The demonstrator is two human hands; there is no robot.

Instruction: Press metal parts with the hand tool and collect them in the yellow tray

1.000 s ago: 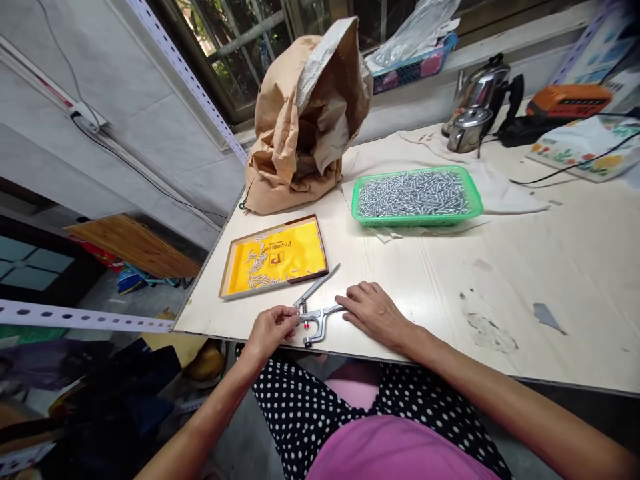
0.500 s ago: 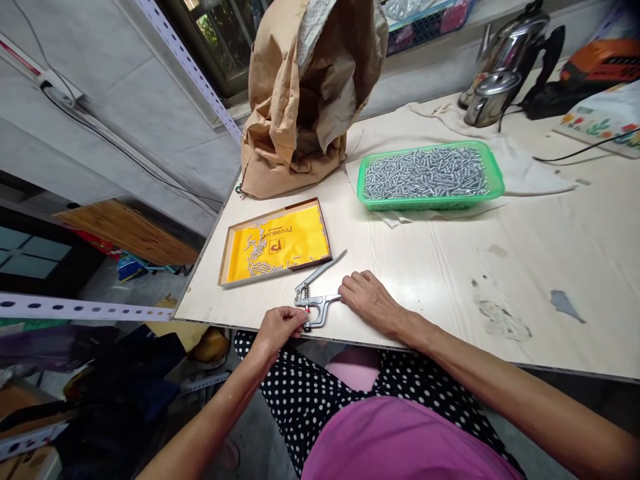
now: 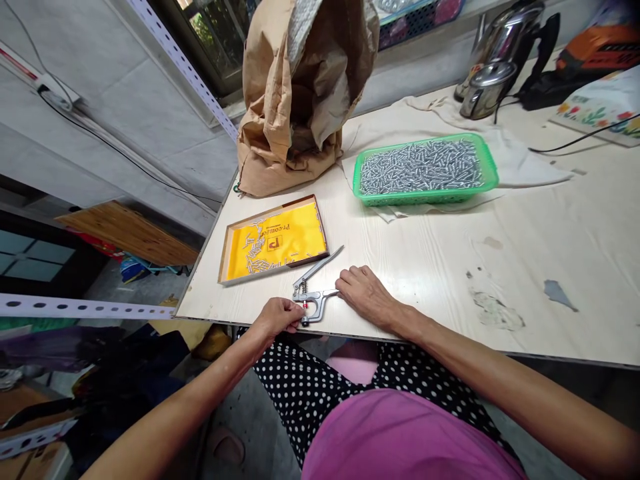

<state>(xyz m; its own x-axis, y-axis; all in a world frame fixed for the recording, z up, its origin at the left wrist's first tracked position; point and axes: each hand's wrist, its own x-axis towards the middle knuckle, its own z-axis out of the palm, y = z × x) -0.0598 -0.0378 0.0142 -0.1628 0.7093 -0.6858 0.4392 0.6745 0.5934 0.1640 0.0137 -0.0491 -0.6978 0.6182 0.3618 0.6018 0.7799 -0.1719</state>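
Note:
Grey metal snap pliers [image 3: 317, 297] lie at the table's front edge. Their upper handle is raised, so the jaws stand apart, with a spring and a small red part at the jaw end. My right hand [image 3: 369, 297] rests on the tabletop, fingers curled round the end of the lower handle. At the jaws, my left hand [image 3: 277, 315] has thumb and fingers pinched together; whatever is between them is too small to make out. Just behind the pliers sits a shallow box [image 3: 240, 275] with a yellow lining and loose small silvery pins [image 3: 256, 248].
A green plastic basket [image 3: 425, 199] full of silvery metal pins stands on a cloth further back. Behind the shallow box is a large open brown paper bag [image 3: 287, 160]. A metal kettle [image 3: 505, 33] and a metal cup [image 3: 487, 93] are at the back right.
The view has shifted slightly. My left fingertips have drawn a little to the left of the jaws, baring more of the lower jaw. My right hand keeps its hold on the handle.

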